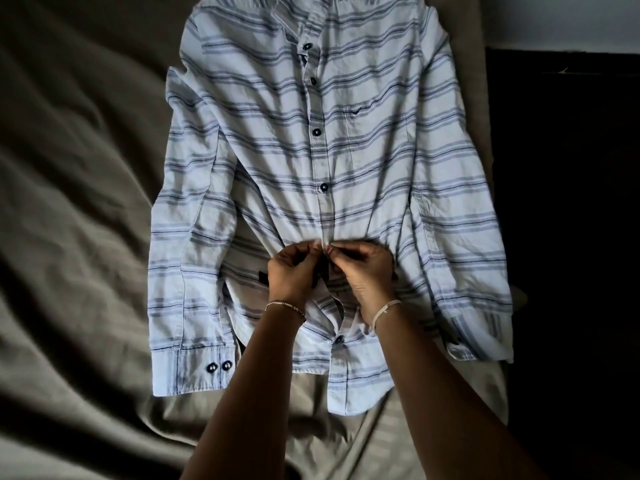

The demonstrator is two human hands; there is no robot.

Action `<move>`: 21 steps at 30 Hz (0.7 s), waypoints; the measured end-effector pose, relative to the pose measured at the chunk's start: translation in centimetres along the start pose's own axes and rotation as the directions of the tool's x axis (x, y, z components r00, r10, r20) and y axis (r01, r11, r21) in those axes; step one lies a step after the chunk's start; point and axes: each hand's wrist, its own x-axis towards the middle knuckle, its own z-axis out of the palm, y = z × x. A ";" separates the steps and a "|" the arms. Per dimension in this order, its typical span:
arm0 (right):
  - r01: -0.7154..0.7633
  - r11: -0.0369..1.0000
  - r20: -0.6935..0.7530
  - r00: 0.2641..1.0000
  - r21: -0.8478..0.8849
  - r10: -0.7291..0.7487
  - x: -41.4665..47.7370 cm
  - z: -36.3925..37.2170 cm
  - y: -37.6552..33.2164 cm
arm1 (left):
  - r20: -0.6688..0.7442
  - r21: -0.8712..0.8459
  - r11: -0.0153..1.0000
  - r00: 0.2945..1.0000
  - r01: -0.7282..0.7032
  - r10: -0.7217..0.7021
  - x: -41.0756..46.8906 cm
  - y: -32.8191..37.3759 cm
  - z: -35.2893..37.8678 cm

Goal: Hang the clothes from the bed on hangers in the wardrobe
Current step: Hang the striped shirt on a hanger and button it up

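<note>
Far left: rumpled grey-brown bed [76,202], nothing else lying on the part I can see.

Shirt [263,150], pale with blue stripes, lies flat on the bed, front up, collar away from me. One cuff [194,370] with two dark studs rests at the left of the hem.

Left hand [294,275]: grip closed, fingertips pinching the shirt's front strip low on the body.

Centre: four buttons [317,132] above the hands look fastened. One more button [338,339] shows below the wrists. The one between the fingers is hidden.

Right hand [369,277]: grip likewise pinched on the front strip, touching the left hand's fingertips.

Right: the other sleeve [460,237] lies along the shirt's side, then darkness past the bed edge.

My reading: early stage. The work is on a single button; I cannot tell whether it is being done up or undone. No hanger or wardrobe is in view, so fitting a hanger and hanging the shirt up are both left, and I cannot see whether other clothes wait.
</note>
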 end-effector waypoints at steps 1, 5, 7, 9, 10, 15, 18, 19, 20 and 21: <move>0.009 1.000 -0.003 1.000 -0.015 -0.009 0.0 0.1 0.1 | -0.017 -0.005 1.000 1.000 0.013 -0.013 -0.1 0.0 0.0; 0.013 1.000 -0.028 1.000 -0.020 -0.014 0.0 0.3 0.4 | 0.015 -0.040 0.999 1.000 0.016 -0.016 -0.4 0.3 0.2; 0.029 0.999 -0.028 0.999 -0.021 -0.030 -0.2 0.3 0.4 | 0.004 -0.022 0.999 1.000 0.024 -0.024 -0.3 0.2 0.2; 0.044 0.999 -0.015 0.999 -0.027 -0.045 -0.4 0.2 0.3 | 0.010 -0.039 0.999 0.999 0.038 -0.037 -0.2 0.1 0.2; 0.053 0.998 -0.009 0.999 -0.030 -0.053 -0.4 0.1 0.3 | 0.019 -0.052 0.998 0.999 0.045 -0.044 -0.2 0.1 0.2; 0.027 1.000 -0.011 1.000 0.006 -0.027 -0.6 -0.2 -0.1 | 0.024 -0.055 0.996 0.997 0.070 -0.069 -0.2 0.0 0.4; 0.003 1.000 -0.023 1.000 0.011 -0.003 -0.6 -0.2 -0.3 | 0.037 -0.030 0.997 0.997 0.067 -0.065 -0.1 -0.2 0.2; 0.003 1.000 -0.029 1.000 0.002 -0.003 -0.5 -0.1 -0.2 | 0.040 -0.027 0.998 0.997 0.062 -0.061 -0.1 -0.1 0.1; 0.009 1.000 -0.036 0.999 -0.013 -0.009 -0.4 -0.1 -0.1 | 0.040 -0.024 0.998 0.998 0.057 -0.056 -0.2 0.0 0.1; 0.027 0.999 -0.042 0.999 -0.042 -0.029 -0.3 0.0 0.1 | 0.031 -0.016 0.999 0.998 0.051 -0.050 -0.2 0.1 0.2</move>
